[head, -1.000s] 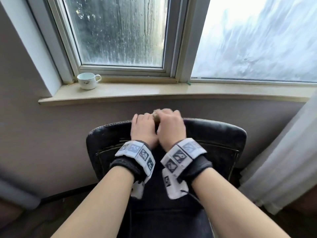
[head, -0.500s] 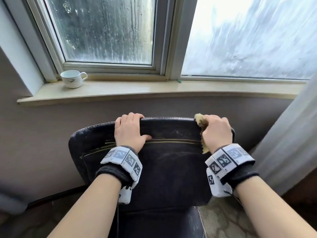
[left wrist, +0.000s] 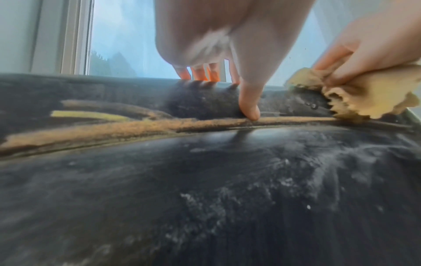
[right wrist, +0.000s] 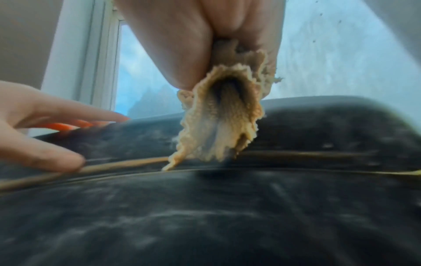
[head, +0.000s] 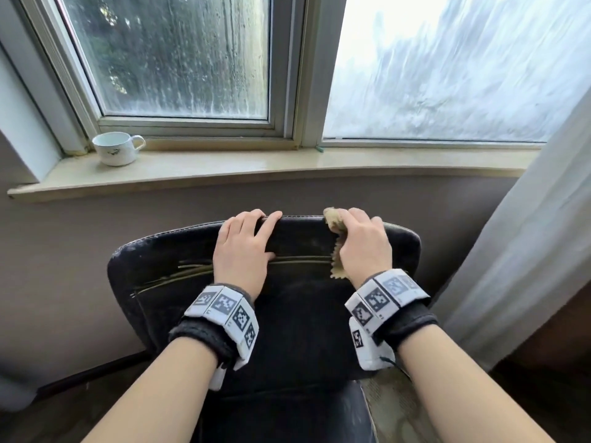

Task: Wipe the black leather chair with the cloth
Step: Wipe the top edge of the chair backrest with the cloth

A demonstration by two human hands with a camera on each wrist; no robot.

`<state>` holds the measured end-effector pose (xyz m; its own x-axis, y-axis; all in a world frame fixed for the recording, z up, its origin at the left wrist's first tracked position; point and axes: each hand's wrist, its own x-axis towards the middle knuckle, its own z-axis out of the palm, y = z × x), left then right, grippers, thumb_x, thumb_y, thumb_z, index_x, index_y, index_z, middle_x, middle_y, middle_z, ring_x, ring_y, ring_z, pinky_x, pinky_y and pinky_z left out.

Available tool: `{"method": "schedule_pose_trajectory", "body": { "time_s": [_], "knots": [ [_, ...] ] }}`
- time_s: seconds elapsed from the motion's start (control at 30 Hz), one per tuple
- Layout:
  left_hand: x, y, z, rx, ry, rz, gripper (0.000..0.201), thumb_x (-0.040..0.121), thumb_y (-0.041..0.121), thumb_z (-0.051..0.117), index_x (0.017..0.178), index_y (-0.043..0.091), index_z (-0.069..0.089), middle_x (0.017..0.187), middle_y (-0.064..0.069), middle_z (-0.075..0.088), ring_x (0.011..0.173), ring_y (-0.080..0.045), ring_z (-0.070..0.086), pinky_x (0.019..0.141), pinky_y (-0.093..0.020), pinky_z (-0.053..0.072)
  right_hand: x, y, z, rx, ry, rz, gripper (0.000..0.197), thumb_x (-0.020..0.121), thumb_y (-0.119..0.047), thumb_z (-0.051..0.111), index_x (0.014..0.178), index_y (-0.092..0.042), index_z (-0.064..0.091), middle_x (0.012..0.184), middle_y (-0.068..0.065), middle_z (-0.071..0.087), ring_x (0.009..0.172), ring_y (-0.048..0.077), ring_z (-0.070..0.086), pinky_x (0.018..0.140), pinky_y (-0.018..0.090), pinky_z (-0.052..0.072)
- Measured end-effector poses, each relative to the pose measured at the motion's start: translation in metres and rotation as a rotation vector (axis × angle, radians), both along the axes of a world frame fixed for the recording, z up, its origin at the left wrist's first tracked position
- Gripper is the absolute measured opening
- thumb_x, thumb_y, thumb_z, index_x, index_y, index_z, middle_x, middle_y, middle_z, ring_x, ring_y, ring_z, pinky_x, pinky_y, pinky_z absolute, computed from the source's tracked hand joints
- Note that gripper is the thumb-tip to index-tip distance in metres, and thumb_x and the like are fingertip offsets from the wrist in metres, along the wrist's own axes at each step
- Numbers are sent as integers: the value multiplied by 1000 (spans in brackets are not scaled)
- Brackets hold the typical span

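Right fingers [head: 358, 219] bunch cloth [head: 334, 219] on chair [head: 307, 314] top; left hand [head: 241, 247] grips it. Loose cloth edge may snag torn seam.

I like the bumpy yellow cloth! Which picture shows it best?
The right wrist view: the cloth hangs close, ribbed and frilly, gripped by the right hand. The left wrist view shows it bunched at the edge; the head view shows only small bits.

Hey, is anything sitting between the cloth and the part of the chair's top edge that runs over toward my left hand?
Nothing visible. The cloth, gripped by the right hand, already lies against the chair. The top edge is bare up to the left hand, which grips that edge and covers what lies under it.
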<state>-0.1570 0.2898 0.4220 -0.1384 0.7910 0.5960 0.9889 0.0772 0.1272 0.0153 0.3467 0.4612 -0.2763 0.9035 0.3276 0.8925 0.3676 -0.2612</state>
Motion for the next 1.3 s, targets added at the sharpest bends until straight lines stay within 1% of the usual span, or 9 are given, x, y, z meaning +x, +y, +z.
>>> {"method": "schedule_pose_trajectory", "body": {
  "time_s": [0.13, 0.27, 0.37, 0.47, 0.7, 0.93, 1.17, 1.23, 1.3],
  "knots": [
    [2, 1, -3, 8, -36, 25, 75, 51, 10, 87, 120, 20, 59, 109, -10, 62, 104, -32, 58, 98, -34, 24, 68, 17, -2, -82, 23, -177, 56, 78, 2, 44, 123, -28, 55, 122, 6, 58, 105, 36, 49, 90, 36, 42],
    [9, 9, -10, 35, -61, 76, 74, 52, -2, 81, 120, 18, 59, 109, -11, 59, 106, -31, 54, 103, -36, 23, 118, 27, 10, -128, 75, -386, 46, 81, 0, 43, 121, -15, 62, 125, 16, 60, 113, 38, 53, 96, 38, 41],
    [15, 14, -13, 45, -79, 102, 73, 54, -7, 77, 120, 18, 59, 111, -12, 59, 108, -31, 53, 106, -42, 29, 80, 29, 14, 126, 213, -153, 57, 73, -9, 32, 121, -13, 61, 126, 10, 61, 111, 34, 56, 96, 32, 38],
    [12, 11, -14, 52, -68, 95, 72, 57, -6, 76, 122, 18, 57, 114, -12, 58, 111, -31, 52, 106, -45, 32, 35, 23, 1, 69, 146, 80, 55, 76, -2, 33, 123, -16, 59, 126, 5, 60, 104, 35, 53, 93, 32, 39],
    [9, 5, -11, 45, -52, 67, 72, 56, -1, 80, 123, 18, 57, 113, -11, 59, 110, -31, 53, 105, -37, 21, 62, 22, -7, 41, 55, -53, 48, 82, 7, 41, 121, -16, 58, 123, 4, 60, 99, 35, 51, 85, 35, 44],
    [8, 4, -3, 2, -109, 83, 73, 50, 0, 84, 117, 20, 61, 107, -9, 62, 103, -30, 57, 102, -38, 33, 26, 30, 19, -139, 6, -296, 33, 87, -3, 43, 116, -8, 57, 120, 16, 56, 114, 37, 49, 94, 37, 41],
    [3, 9, 8, 83, -238, 41, 37, 70, 10, 58, 107, 8, 65, 86, -11, 68, 80, -29, 66, 83, -33, 49, -101, -25, 7, -95, 124, 58, 32, 92, -8, 37, 119, -11, 55, 122, 12, 53, 114, 32, 45, 99, 32, 31],
    [-12, 0, 15, -6, -245, 17, 52, 75, 14, 54, 126, 6, 53, 89, -10, 68, 80, -28, 66, 76, -33, 52, -108, -27, 12, -149, 163, 144, 35, 90, -7, 39, 120, -10, 56, 122, 13, 54, 114, 32, 47, 99, 33, 33],
    [-30, -15, 16, -123, -282, 48, 82, 70, 17, 74, 141, 10, 34, 111, -9, 64, 100, -29, 61, 88, -37, 47, -79, -17, 25, -175, 222, 98, 39, 86, -3, 41, 120, -12, 58, 123, 14, 56, 115, 33, 49, 98, 34, 35]
  ]
}}
